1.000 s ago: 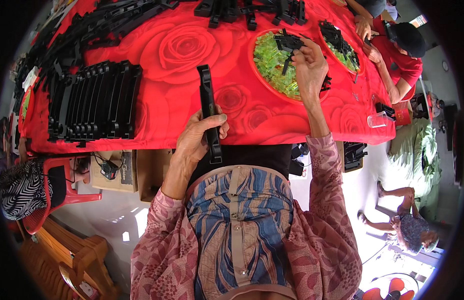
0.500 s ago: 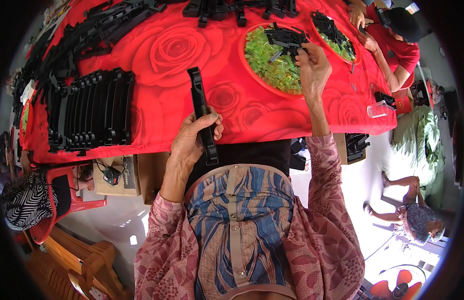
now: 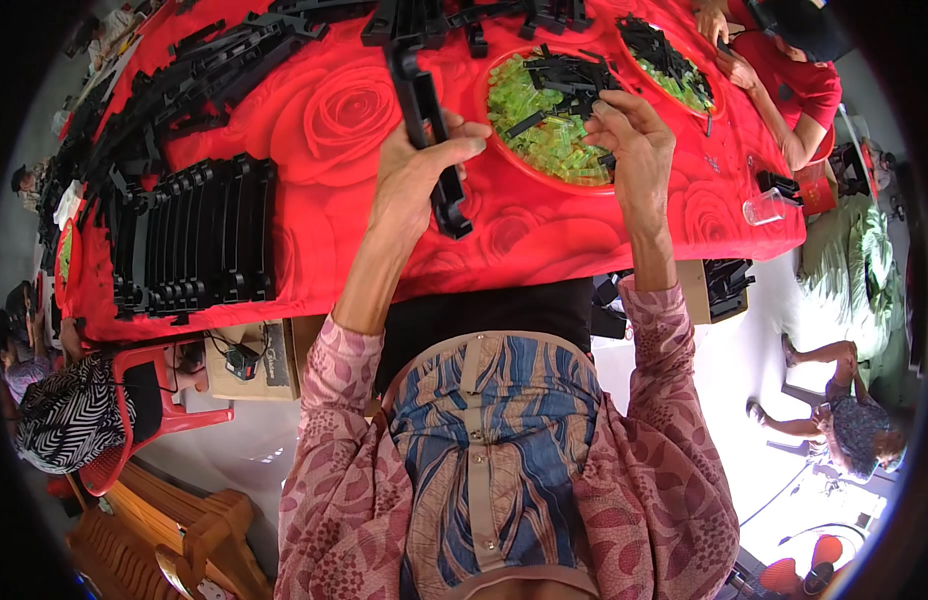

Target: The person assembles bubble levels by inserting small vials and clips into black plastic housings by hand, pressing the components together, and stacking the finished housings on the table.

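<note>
A long black plastic bar [image 3: 416,90] with notched ends is gripped in my left hand [image 3: 409,180], tilted above the red tablecloth. My right hand [image 3: 636,145] is over the right edge of a red basin [image 3: 569,188], fingers bent together in a pinch. What sits between those fingertips, if anything, I cannot make out. Small translucent yellow-green pieces [image 3: 559,155] fill the basin, with thin black strips [image 3: 574,72] heaped on top toward the far side.
Several black bars [image 3: 194,235] stand in a row at left, with a loose pile [image 3: 214,75] behind. A second basin [image 3: 719,100] holds similar pieces at right, near a co-worker in a red shirt [image 3: 784,90]. A clear cup [image 3: 764,207] lies near the table's right edge.
My left hand has carried the black bar forward, away from my body and slightly right, closer to the basin. My right hand has shifted slightly, staying over the basin's right side.
</note>
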The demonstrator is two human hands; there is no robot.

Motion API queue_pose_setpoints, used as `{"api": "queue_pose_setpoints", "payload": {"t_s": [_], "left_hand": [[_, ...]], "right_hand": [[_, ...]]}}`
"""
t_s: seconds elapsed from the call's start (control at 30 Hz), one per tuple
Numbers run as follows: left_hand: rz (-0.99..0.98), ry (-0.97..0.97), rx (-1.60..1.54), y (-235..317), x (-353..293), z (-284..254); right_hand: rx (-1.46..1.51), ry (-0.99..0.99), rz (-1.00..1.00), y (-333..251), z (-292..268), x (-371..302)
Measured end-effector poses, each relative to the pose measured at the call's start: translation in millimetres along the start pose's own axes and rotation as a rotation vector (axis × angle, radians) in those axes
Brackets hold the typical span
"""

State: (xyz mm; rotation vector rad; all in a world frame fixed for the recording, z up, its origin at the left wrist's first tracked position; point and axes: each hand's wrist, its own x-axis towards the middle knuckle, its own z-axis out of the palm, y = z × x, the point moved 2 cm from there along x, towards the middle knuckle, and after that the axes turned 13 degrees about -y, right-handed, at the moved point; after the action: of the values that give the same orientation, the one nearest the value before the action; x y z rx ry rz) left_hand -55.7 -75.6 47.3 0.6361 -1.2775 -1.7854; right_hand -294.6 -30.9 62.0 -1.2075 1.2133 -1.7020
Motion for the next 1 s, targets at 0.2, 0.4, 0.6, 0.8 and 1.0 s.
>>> {"api": "queue_pose_setpoints", "payload": {"t_s": [0.2, 0.4, 0.6, 0.8, 1.0], "left_hand": [[-0.004, -0.127, 0.101, 9.3, 13.0, 15.0], [-0.108, -0.154, 0.115, 7.3, -6.4, 15.1], [-0.084, -0.130, 0.080, 3.7, -16.5, 2.5], [0.015, -0.215, -0.078, 6.0, -22.0, 3.6], [0.099, -0.230, -0.066, 3.4, -26.9, 3.1]], "right_hand": [[0.168, -0.204, 0.161, -9.7, 7.4, -10.8], [0.147, -0.345, 0.207, -19.9, 29.6, -22.9], [0.029, -0.430, 0.192, -23.1, 45.0, -27.9], [0.363, -0.576, 0.419, -3.8, 45.5, -35.1], [0.827, -0.617, 0.665, 13.2, 55.9, -55.4]]}}
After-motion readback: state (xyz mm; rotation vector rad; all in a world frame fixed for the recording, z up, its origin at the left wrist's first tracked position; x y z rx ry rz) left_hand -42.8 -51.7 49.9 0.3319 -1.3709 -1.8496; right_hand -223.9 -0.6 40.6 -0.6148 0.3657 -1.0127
